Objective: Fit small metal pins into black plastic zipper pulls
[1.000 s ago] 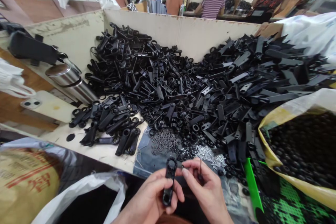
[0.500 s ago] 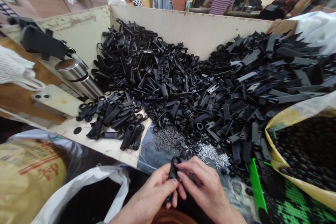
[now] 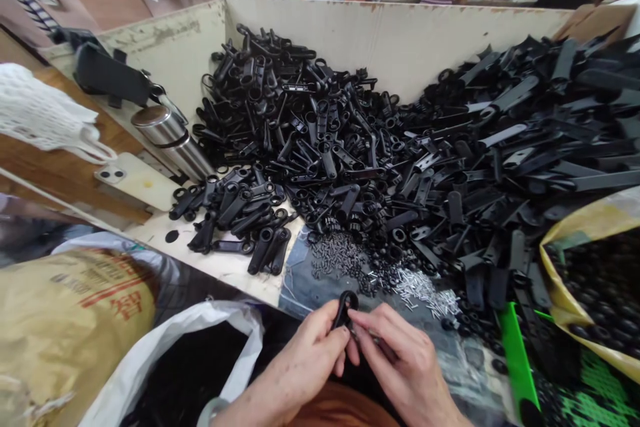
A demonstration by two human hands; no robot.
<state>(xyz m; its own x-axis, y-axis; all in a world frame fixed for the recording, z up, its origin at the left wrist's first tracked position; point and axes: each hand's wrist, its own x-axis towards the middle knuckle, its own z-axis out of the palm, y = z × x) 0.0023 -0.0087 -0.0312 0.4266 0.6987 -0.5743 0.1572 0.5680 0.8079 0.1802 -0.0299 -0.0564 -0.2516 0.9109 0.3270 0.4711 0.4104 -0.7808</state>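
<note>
Left to right: woven sack [image 3: 70, 327] with red print, white plastic bag [image 3: 195, 360] beside it. White mesh bag [image 3: 45, 110], steel flask [image 3: 170, 143] and phone [image 3: 135, 180] sit further up. Left hand [image 3: 305, 353] clenched on a black plastic loop-ended part [image 3: 344, 310], held up over the lap, loop end showing above the fingers. Right hand [image 3: 400, 360] closed to a pinch right at that part, fingers touching the left hand; anything held is too hidden to tell. Ahead on the tabletop [image 3: 225, 270]: heap of similar black parts [image 3: 320, 147], small dark screws [image 3: 337, 255], silver tubes [image 3: 425, 290]. Far right: green strip [image 3: 517, 360], yellow sack of black beads [image 3: 565, 267].
</note>
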